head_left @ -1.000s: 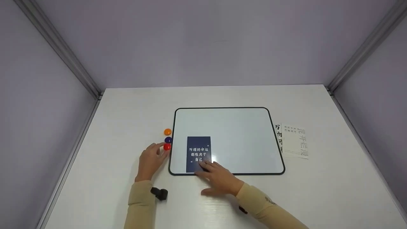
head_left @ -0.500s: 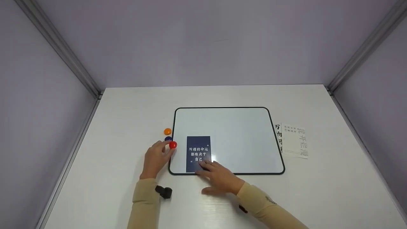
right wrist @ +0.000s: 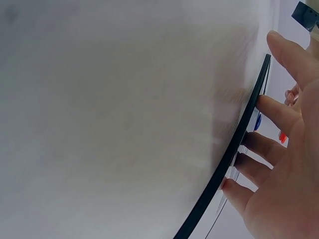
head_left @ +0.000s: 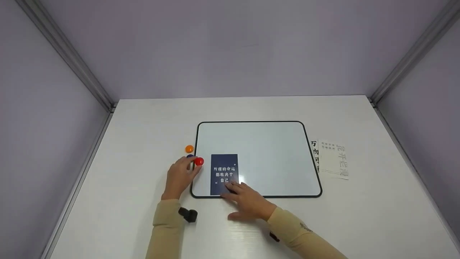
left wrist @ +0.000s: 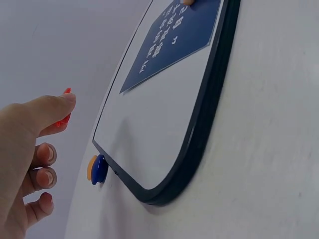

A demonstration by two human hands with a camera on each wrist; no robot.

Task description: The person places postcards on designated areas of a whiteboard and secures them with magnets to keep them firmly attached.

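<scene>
Pinching a red disc [head_left: 199,161] between thumb and finger, the left hand [head_left: 178,177] hangs above the whiteboard [head_left: 273,151]. Between both hands lies a blue card [head_left: 224,163], its near corner touched by the spread right hand [head_left: 251,202]. Just beyond the left hand sit an orange disc [head_left: 189,149] and a blue disc [left wrist: 100,169].

Navy card [head_left: 224,163] "所谓的命运都取决于自己", pale card [head_left: 332,160] "花开烂漫", white card [head_left: 316,155] "万物可"
</scene>
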